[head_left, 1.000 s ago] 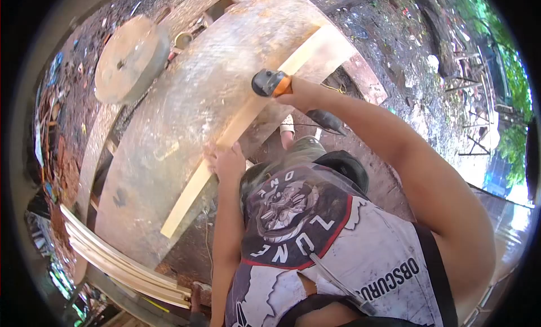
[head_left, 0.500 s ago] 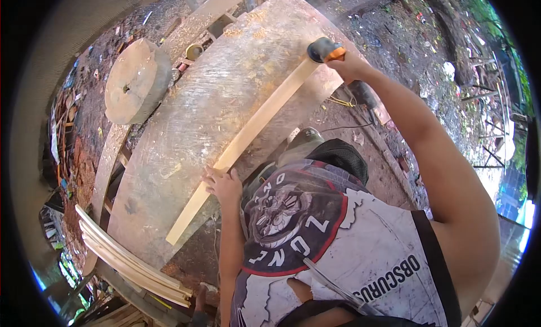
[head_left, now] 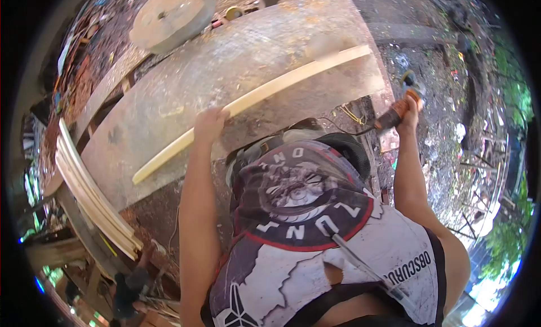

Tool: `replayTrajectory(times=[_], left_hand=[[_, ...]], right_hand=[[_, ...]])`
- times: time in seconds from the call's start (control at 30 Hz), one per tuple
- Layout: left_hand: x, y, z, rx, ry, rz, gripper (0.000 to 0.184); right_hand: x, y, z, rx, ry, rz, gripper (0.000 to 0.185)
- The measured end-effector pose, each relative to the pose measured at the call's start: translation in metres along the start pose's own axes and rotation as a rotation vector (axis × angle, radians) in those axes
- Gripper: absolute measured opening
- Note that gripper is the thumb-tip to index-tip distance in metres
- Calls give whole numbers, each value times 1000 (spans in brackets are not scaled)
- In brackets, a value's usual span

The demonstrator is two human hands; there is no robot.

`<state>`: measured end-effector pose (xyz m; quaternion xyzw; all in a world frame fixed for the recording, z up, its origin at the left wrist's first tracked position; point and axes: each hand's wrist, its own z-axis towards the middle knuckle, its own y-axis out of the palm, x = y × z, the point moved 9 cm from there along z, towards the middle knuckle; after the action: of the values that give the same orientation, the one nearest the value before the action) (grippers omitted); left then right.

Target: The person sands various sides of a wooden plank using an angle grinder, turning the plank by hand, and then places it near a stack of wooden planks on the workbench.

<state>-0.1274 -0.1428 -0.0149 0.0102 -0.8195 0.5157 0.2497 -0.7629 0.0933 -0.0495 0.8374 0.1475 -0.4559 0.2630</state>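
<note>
A long pale wooden strip (head_left: 282, 82) lies across the worn board surface (head_left: 186, 85). My left hand (head_left: 209, 124) grips the strip left of its middle, fingers wrapped over it. Off the right end of the board, my right hand (head_left: 410, 114) holds an orange and black power tool (head_left: 393, 115) by its body. The tool's round head is up and clear of the wood, and a dark cord runs from its rear end toward my lap.
A thick round wooden disc (head_left: 169, 20) sits at the upper left. Several curved wooden strips (head_left: 93, 192) are stacked at the lower left. Another person (head_left: 132, 287) is partly visible below them. Yellow cord (head_left: 352, 115) hangs near the board's right edge.
The power tool in my right hand has come off the strip and moved right and down, past the board's end. My left hand and the strip's near end have shifted up and left in view.
</note>
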Motion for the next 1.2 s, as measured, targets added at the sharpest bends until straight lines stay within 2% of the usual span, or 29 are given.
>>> replayTrajectory(times=[0.03,0.1,0.2,0.33,0.4,0.6,0.73,0.8,0.83,0.9,0.93,1.0,1.03,1.1,1.13,1.17,1.2], left_hand=[[-7,0,3,5,-22,3,39],[-15,0,10,90,-32,-37,50],[-28,14,13,99,-90,-134,52],[-17,21,11,162,-65,56,46],[-7,20,3,123,72,54,45],[-28,17,-7,251,78,4,44],[-34,4,15,180,-48,-183,45],[-35,2,19,372,28,-91,53],[-36,3,19,375,36,-95,53],[-9,-7,12,556,269,191,52],[-4,-14,13,558,275,187,52],[-19,-5,29,175,9,-149,51],[-27,8,33,173,19,-147,51],[-43,45,37,55,46,65,51],[-40,42,29,49,63,74,51],[-32,33,10,137,143,66,52],[-27,24,-2,223,222,50,53]], right_hand=[[-1,1,-14,-24,45,19,30],[-5,-4,-30,31,-11,27,34],[-6,-6,-52,54,-18,-52,36],[-8,6,-72,70,-83,-185,34],[-9,20,-79,42,-103,-242,33],[-10,62,-102,5,-201,-403,33],[-1,91,-93,-123,-143,-488,31],[5,108,-97,-175,-132,-557,26],[8,118,-94,-196,-152,-606,24],[27,124,-73,-239,-95,-760,29],[30,145,-80,-278,-83,-806,31],[45,181,-83,-375,-111,-867,35],[53,197,-81,-433,-149,-882,37],[71,215,-84,-482,-65,-1023,41],[78,227,-89,-518,-126,-1030,42],[79,248,-111,-572,-98,-1019,40],[87,259,-128,-579,87,-1098,41]])
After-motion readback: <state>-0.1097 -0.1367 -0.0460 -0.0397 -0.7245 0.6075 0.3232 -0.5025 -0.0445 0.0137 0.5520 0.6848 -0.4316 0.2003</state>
